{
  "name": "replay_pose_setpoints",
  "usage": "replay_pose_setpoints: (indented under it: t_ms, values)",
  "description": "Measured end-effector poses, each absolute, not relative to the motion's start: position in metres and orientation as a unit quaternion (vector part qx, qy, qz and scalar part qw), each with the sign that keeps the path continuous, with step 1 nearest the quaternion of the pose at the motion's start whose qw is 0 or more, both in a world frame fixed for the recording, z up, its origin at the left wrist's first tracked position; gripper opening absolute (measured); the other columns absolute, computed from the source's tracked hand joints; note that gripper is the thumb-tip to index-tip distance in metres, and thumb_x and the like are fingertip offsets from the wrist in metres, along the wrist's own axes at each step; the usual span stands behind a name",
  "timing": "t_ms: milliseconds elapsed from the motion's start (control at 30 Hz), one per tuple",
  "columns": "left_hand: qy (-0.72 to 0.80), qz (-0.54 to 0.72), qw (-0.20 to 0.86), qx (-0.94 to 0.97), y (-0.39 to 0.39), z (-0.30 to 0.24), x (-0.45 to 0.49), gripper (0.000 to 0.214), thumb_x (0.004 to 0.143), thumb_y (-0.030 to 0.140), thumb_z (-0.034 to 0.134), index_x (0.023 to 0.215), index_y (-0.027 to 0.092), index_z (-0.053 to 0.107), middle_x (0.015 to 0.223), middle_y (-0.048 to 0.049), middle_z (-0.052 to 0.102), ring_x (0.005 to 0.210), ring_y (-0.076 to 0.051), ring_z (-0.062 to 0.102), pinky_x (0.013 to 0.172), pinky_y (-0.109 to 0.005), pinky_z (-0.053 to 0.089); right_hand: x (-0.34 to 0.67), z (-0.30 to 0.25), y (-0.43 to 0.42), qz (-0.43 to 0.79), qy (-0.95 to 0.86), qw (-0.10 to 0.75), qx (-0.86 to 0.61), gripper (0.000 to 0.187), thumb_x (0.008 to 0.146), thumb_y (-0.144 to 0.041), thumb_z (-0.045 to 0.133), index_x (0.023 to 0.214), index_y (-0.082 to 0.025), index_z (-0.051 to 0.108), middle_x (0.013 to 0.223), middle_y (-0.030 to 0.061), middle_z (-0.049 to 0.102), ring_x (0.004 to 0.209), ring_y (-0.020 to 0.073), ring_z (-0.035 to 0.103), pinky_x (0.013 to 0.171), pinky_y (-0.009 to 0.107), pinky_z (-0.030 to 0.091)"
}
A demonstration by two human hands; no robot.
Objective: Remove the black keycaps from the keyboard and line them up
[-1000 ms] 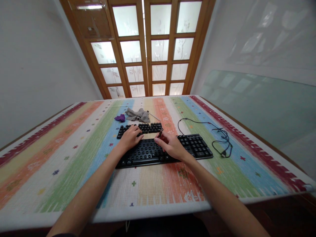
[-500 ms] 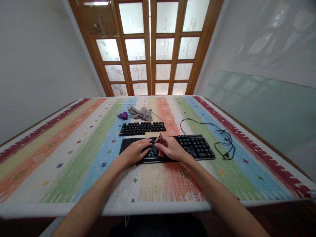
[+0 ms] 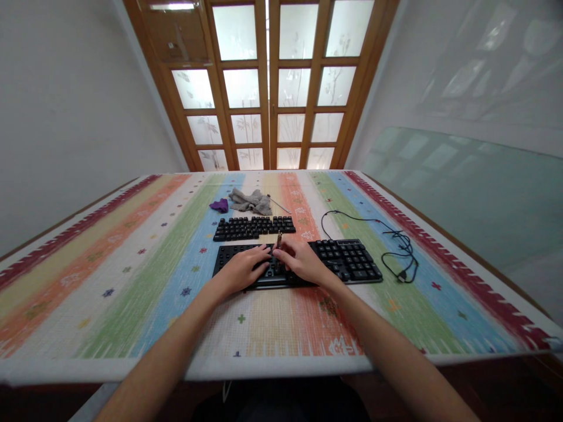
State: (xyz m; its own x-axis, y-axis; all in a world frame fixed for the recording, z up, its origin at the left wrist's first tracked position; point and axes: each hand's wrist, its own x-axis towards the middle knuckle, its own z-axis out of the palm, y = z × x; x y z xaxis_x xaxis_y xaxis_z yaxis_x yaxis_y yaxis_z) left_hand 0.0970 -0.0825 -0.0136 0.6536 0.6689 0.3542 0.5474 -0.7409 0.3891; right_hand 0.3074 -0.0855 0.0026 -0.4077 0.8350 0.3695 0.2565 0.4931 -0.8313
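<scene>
A black computer keyboard (image 3: pixel 358 262) lies before me, its left part bare of keycaps and its right part still capped. My left hand (image 3: pixel 243 266) rests on the bare part, fingers spread and lying against it, with nothing in its grip. Over the middle of the keyboard my right hand (image 3: pixel 302 262) pinches a slim brownish tool (image 3: pixel 278 240), held upright; its exact kind is too small to make out. The tool's lower end points down at the keyboard near my left fingertips. Just beyond sit loose black keycaps (image 3: pixel 253 227), laid out in rows.
Behind the keycaps lie a crumpled grey cloth (image 3: pixel 250 202), a small purple cloth (image 3: pixel 220 205) and a thin rod (image 3: pixel 280 205). The keyboard's black cable (image 3: pixel 402 252) curls on the right. A striped tablecloth (image 3: pixel 132 293) covers the table.
My right hand has shifted slightly left, and the tool in it now stands more upright. My left hand keeps its place on the keyboard.
</scene>
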Motion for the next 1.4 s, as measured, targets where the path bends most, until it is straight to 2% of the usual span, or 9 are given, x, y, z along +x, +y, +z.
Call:
replay_pose_setpoints:
  t_ms: [167,300,433,533,700,833,933,1167,1400]
  values:
    - [0.343,0.246,0.130,0.897,-0.082,-0.015,0.096,0.030,0.094,0.023,0.052,0.120,0.018,0.066,0.131,-0.0114,0.065,0.129,-0.025,0.055,0.109,-0.045,0.046,0.307,-0.004,-0.074,0.386,-0.714,0.430,-0.396,0.037,0.090,-0.053,0.055,0.076,-0.019,0.053,0.057,-0.0043,0.054,0.042,0.0098,0.050,0.044,0.022,0.038]
    - [0.347,0.269,0.154,0.885,-0.084,-0.007,0.098,0.031,0.092,0.023,0.055,0.120,0.017,0.065,0.126,-0.0118,0.067,0.122,-0.025,0.060,0.107,-0.043,0.047,0.311,-0.001,-0.074,0.428,-0.689,0.440,-0.386,0.039,0.088,-0.056,0.056,0.079,-0.019,0.052,0.058,-0.0048,0.055,0.040,0.0085,0.050,0.040,0.020,0.036]
    - [0.350,0.323,0.258,0.841,-0.091,0.005,0.104,0.036,0.087,0.025,0.062,0.122,0.018,0.064,0.117,-0.0098,0.071,0.101,-0.022,0.069,0.089,-0.037,0.055,0.313,0.006,-0.080,0.464,-0.667,0.468,-0.349,0.040,0.087,-0.058,0.058,0.089,-0.018,0.054,0.063,-0.0048,0.056,0.042,0.0070,0.050,0.039,0.018,0.035]
    - [0.343,0.349,0.352,0.798,-0.094,0.009,0.109,0.044,0.086,0.031,0.067,0.127,0.019,0.060,0.113,-0.0101,0.072,0.097,-0.022,0.069,0.079,-0.032,0.055,0.312,0.010,-0.085,0.491,-0.657,0.475,-0.318,0.042,0.086,-0.059,0.059,0.094,-0.018,0.054,0.063,-0.0058,0.054,0.041,0.0063,0.048,0.038,0.018,0.034]
    - [0.342,0.371,0.458,0.732,-0.093,0.007,0.110,0.052,0.077,0.033,0.077,0.124,0.016,0.061,0.096,-0.0075,0.073,0.087,-0.019,0.069,0.079,-0.032,0.054,0.315,0.013,-0.087,0.516,-0.654,0.474,-0.284,0.041,0.086,-0.058,0.059,0.096,-0.019,0.053,0.060,-0.0075,0.050,0.040,0.0065,0.047,0.040,0.018,0.034]
    - [0.335,0.375,0.512,0.696,-0.090,0.006,0.109,0.055,0.073,0.031,0.081,0.122,0.015,0.062,0.094,-0.0063,0.073,0.087,-0.018,0.068,0.081,-0.031,0.054,0.319,0.013,-0.085,0.523,-0.662,0.463,-0.272,0.043,0.087,-0.060,0.057,0.098,-0.019,0.052,0.061,-0.0067,0.051,0.041,0.0075,0.049,0.040,0.019,0.035]
    - [0.349,0.379,0.487,0.705,-0.088,0.006,0.108,0.049,0.074,0.031,0.080,0.118,0.015,0.064,0.097,-0.0076,0.074,0.090,-0.019,0.069,0.082,-0.032,0.054,0.320,0.011,-0.083,0.507,-0.667,0.467,-0.281,0.042,0.088,-0.059,0.055,0.098,-0.019,0.051,0.061,-0.0066,0.050,0.041,0.0081,0.049,0.041,0.020,0.036]
    - [0.420,0.356,0.257,0.794,-0.087,0.008,0.110,0.016,0.079,0.028,0.075,0.092,0.019,0.076,0.091,-0.0045,0.077,0.084,-0.021,0.071,0.082,-0.034,0.056,0.313,0.008,-0.085,0.419,-0.681,0.492,-0.344,0.029,0.092,-0.048,0.053,0.092,-0.019,0.053,0.061,-0.0052,0.052,0.041,0.0084,0.049,0.041,0.021,0.037]
    - [0.419,0.428,0.246,0.762,-0.084,0.007,0.114,0.026,0.078,0.032,0.076,0.100,0.019,0.073,0.091,-0.0037,0.077,0.080,-0.020,0.073,0.080,-0.032,0.060,0.313,0.008,-0.084,0.380,-0.660,0.515,-0.394,0.031,0.092,-0.050,0.051,0.090,-0.019,0.054,0.064,-0.0040,0.054,0.043,0.0087,0.052,0.044,0.021,0.040]
